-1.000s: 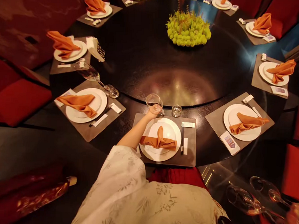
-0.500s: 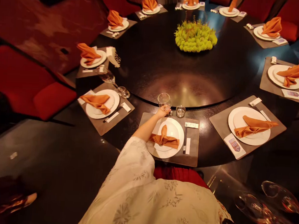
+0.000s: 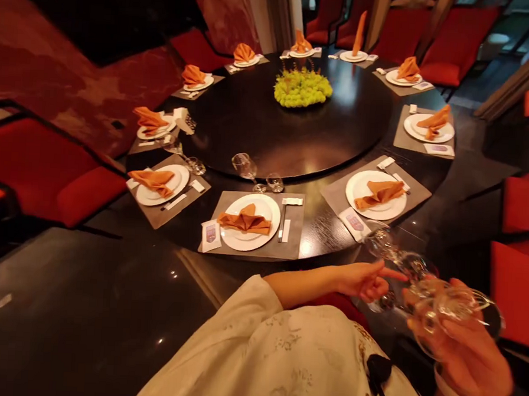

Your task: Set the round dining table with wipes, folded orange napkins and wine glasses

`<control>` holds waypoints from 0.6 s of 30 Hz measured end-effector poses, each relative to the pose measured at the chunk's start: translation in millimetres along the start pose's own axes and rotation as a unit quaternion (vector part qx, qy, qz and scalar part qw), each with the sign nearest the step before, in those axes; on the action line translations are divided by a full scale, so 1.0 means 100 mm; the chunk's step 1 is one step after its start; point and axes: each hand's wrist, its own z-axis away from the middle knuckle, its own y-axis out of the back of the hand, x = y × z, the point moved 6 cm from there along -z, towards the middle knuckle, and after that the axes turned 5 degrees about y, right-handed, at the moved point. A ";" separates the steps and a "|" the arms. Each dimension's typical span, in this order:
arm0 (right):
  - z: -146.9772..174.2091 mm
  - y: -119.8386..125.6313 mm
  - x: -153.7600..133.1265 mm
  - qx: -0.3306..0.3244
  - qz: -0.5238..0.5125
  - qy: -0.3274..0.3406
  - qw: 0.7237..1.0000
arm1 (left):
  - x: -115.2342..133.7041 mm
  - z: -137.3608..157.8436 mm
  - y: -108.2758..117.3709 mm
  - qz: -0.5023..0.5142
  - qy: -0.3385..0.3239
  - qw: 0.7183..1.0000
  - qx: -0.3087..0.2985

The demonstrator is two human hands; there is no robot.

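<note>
My right hand (image 3: pixel 473 351) is at the lower right, its fingers closed around the stems and feet of several clear wine glasses (image 3: pixel 456 302). Their bowls overlap and point away from me, so single glasses are hard to separate. My left hand (image 3: pixel 366 280) reaches across my body to this bunch, index finger stretched out at the glasses and the other fingers loosely bent, nothing firmly in them. On the table, a wine glass (image 3: pixel 245 166) stands beside a small tumbler (image 3: pixel 275 182), just behind the nearest white plate (image 3: pixel 270 216) with its folded orange napkin (image 3: pixel 245 219).
Place settings ring the round dark table (image 3: pixel 324 236), with a turntable (image 3: pixel 232 131) and a green centrepiece (image 3: pixel 303 89) on it. Another wine glass (image 3: pixel 172 144) and tumbler (image 3: pixel 196 166) stand at the left setting. Red chairs (image 3: pixel 91 195) are on both sides.
My left hand has let go of the wine glass behind the nearest plate and moved right, to the bunch of glasses. My right hand has come into view, and the view has shifted.
</note>
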 end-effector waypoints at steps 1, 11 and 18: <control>-0.02 -0.05 0.01 -0.039 -0.023 -0.023 0.999 | -0.05 -0.16 -0.13 0.061 -0.014 0.998 -0.009; -0.59 0.09 -0.25 -0.177 -0.100 -0.004 0.979 | 0.96 -0.17 0.97 0.050 -0.231 0.910 0.340; -1.41 0.86 -0.73 -0.001 -0.025 0.042 0.999 | 2.38 -0.40 2.86 -0.197 -0.202 0.713 0.642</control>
